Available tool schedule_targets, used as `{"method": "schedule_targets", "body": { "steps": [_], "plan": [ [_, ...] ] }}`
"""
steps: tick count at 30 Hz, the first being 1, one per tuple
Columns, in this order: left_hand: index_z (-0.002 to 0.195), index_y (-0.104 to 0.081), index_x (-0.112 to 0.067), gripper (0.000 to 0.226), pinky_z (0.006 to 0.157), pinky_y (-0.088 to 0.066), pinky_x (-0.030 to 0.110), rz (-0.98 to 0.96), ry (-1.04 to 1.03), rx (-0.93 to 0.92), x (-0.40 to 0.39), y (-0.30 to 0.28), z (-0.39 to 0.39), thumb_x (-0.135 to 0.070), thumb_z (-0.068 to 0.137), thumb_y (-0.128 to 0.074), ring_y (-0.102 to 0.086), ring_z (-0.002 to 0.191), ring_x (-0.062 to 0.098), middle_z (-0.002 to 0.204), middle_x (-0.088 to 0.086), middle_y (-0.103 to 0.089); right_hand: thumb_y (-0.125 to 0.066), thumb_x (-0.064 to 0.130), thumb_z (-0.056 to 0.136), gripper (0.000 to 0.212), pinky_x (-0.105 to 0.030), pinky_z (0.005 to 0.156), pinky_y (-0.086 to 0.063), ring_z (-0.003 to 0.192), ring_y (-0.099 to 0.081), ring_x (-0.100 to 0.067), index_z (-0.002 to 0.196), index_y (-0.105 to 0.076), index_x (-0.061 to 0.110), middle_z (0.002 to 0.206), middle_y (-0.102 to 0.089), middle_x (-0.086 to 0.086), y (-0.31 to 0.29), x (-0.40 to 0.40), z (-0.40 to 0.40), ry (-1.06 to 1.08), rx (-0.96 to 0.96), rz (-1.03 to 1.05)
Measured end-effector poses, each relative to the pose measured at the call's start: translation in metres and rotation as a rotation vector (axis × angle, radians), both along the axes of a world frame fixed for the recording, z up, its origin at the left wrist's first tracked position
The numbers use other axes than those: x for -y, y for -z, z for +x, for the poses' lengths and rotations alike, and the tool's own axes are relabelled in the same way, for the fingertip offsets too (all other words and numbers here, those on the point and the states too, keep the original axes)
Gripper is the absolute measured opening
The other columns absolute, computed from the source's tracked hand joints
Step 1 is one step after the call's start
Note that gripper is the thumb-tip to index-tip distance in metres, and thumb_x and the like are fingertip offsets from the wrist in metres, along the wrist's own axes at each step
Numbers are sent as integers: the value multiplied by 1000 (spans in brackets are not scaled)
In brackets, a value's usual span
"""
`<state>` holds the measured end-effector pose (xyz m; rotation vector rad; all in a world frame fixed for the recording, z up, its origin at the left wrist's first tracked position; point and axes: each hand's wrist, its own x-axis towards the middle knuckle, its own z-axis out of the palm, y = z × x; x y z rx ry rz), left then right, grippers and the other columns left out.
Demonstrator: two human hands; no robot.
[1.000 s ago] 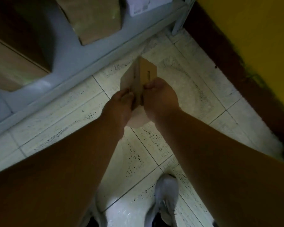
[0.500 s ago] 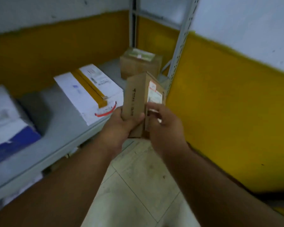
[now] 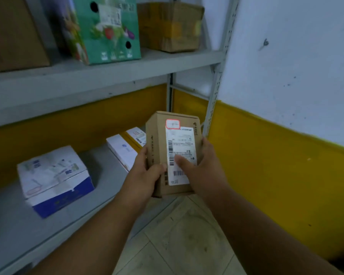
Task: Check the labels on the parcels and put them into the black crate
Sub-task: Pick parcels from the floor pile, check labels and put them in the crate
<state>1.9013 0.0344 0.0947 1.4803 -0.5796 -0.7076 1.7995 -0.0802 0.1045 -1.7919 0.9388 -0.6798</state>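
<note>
Two hands hold one small brown cardboard parcel upright above the floor, in front of the shelf corner, w/ its white shipping label facing the camera. Left hand grips the left edge, thumb on the front. Right hand grips the right edge, thumb pressed on the label. White-and-blue box sits on the lower grey shelf; green printed carton on the upper shelf.

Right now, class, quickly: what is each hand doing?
Left hand: grips the left side of the small brown cardboard parcel.
Right hand: holds the parcel's right side, thumb on its white shipping label.
</note>
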Motion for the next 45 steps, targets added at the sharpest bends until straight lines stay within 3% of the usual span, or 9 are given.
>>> {"method": "schedule_targets", "body": {
  "steps": [8, 11, 14, 19, 26, 31, 34, 40, 45],
  "plan": [
    [136, -34, -56, 41, 57, -53, 12, 75, -304, 169, -77, -36, -64, -49, 97, -47, -70, 82, -6, 107, -20, -69, -75, 33, 84, 56, -22, 70, -59, 91, -65, 2, 131, -44, 38, 118, -61, 17, -13, -69, -27, -237, 182, -142],
    [137, -41, -53, 44, 68, -58, 24, 98, -443, 150, -105, -23, -101, -58, 93, -45, -71, 88, 0, 103, -19, -73, -69, 49, 75, 51, -38, 76, -61, 99, -67, -8, 119, -44, 43, 117, -62, 11, 1, -85, -47, -280, 198, -158],
    [139, -44, -48, 55, 82, -57, 25, 132, -625, 143, -148, -3, -146, -62, 86, -45, -68, 96, -2, 110, -19, -71, -72, 38, 84, 40, -29, 70, -60, 95, -68, -5, 112, -44, 45, 112, -65, 12, 12, -118, -73, -421, 185, -131],
    [135, -49, -38, 35, 68, -50, 8, 126, -765, 168, -227, 16, -212, -31, 101, -45, -67, 93, -6, 106, -18, -71, -69, 36, 91, 45, -11, 54, -50, 83, -65, 3, 128, -44, 37, 109, -64, 18, 18, -195, -105, -677, 84, 57],
    [118, -50, -50, 28, 63, -44, 1, 253, -945, 202, -362, 37, -263, -28, 103, -44, -61, 87, -20, 93, -32, -67, -67, 38, 90, 57, -44, 90, -58, 117, -61, -12, 138, -37, 40, 134, -57, 10, 45, -333, -133, -850, 105, -67],
    [110, -64, -39, 18, 76, -52, 23, 588, -1096, 239, -527, 68, -280, -32, 96, -55, -61, 94, 2, 107, -12, -63, -67, 34, 90, 70, -36, 99, -50, 125, -52, -11, 149, -30, 34, 140, -50, 7, 84, -495, -141, -984, 88, -141],
    [105, -68, -34, 16, 64, -52, 23, 677, -1151, 144, -627, 76, -294, -28, 95, -57, -63, 85, 3, 102, -9, -66, -67, 30, 92, 66, -22, 90, -47, 122, -53, -9, 147, -30, 33, 140, -52, 7, 101, -594, -147, -1089, 38, -76],
    [98, -66, -45, 24, 80, -56, 31, 611, -1107, 17, -733, 91, -302, -22, 94, -59, -68, 88, -1, 94, -22, -72, -65, 31, 92, 55, -41, 98, -53, 126, -51, -18, 141, -40, 26, 140, -42, 3, 122, -696, -144, -1058, -61, -228],
    [126, -50, -42, 40, 76, -56, 26, 477, -1109, -80, -753, 114, -270, -17, 96, -58, -67, 95, 0, 108, -19, -69, -62, 39, 93, 49, -41, 91, -57, 118, -57, -20, 138, -46, 27, 134, -47, 0, 142, -713, -108, -1006, -122, -311]
  ]
}}
